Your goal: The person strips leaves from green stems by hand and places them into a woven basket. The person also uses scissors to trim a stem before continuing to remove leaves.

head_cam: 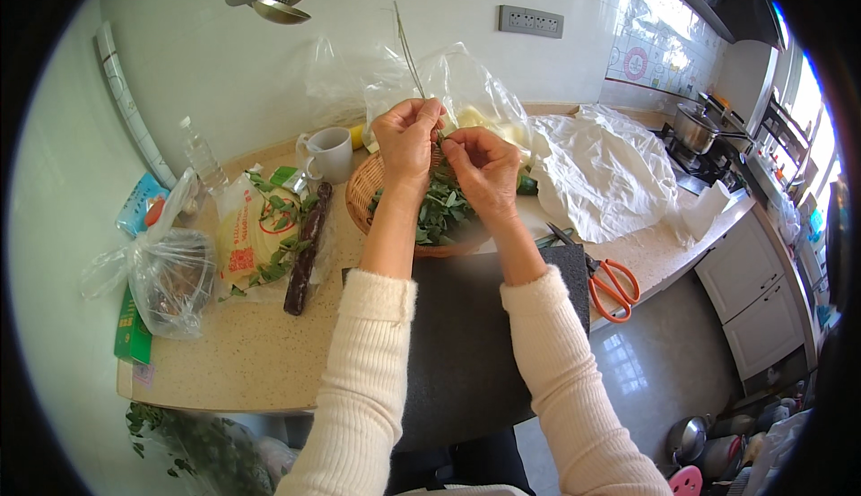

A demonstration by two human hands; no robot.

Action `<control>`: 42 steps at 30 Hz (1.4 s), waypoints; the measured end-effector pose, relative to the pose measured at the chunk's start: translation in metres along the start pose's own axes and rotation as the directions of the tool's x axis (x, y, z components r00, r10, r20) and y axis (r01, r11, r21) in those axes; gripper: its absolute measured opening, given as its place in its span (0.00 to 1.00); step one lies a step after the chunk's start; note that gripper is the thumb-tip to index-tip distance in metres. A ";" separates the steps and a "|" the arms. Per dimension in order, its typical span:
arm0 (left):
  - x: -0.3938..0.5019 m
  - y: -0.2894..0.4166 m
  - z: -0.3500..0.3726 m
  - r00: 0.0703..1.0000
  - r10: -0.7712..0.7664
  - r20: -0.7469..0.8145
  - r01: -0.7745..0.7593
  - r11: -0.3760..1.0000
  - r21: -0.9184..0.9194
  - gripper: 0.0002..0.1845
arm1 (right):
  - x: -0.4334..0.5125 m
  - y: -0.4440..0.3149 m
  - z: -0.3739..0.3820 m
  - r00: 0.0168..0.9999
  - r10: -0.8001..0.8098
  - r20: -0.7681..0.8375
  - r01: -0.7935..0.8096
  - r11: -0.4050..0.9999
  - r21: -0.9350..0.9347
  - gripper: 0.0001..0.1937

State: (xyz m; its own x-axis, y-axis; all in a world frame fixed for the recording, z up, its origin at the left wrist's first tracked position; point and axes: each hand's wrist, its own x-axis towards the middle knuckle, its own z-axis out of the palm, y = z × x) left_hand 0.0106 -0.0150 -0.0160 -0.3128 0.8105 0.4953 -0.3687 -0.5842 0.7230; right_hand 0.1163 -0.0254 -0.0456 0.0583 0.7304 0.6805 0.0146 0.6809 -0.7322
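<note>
My left hand (407, 143) is shut on a thin green stem (409, 55), whose bare end rises above the fist. Just to its right, the fingertips of my right hand (488, 170) pinch the same stem lower down. Both hands are over a round wicker basket (360, 193) holding a heap of leafy greens (440, 210). My forearms hide parts of the basket. Below them lies a black board (464, 348) at the counter's front edge. Scissors with orange handles (615, 291) rest at its right, their dark blades pointing toward the basket.
Left of the basket stand a white mug (331, 154), a dark purple-brown stick (309, 247), a leafy sprig (272, 267) on a printed bag, and a knotted plastic bag (178, 281). A crumpled white cloth (605, 173) lies right. Farther off, a pot (696, 129) sits on the stove.
</note>
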 end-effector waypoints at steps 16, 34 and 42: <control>-0.002 -0.012 0.001 0.991 0.016 -0.131 -0.011 0.999 0.036 0.08 | -0.002 -0.006 0.001 0.978 -0.200 0.063 0.208 0.963 -0.174 0.02; -0.001 -0.019 0.000 0.981 0.079 -0.179 -0.042 0.978 0.202 0.09 | -0.007 -0.014 0.004 0.949 -0.306 0.069 0.314 0.924 -0.218 0.03; 0.002 -0.008 -0.011 0.990 -0.062 -0.127 0.059 0.998 -0.024 0.09 | -0.005 -0.017 -0.005 0.974 -0.213 -0.077 0.215 0.977 0.010 0.02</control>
State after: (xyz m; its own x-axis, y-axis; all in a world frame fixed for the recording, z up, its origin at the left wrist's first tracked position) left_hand 0.0034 -0.0094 -0.0261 -0.3978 0.8330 0.3844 -0.4077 -0.5359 0.7394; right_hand 0.1204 -0.0408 -0.0373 0.1310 0.5619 0.8167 0.0170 0.8224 -0.5686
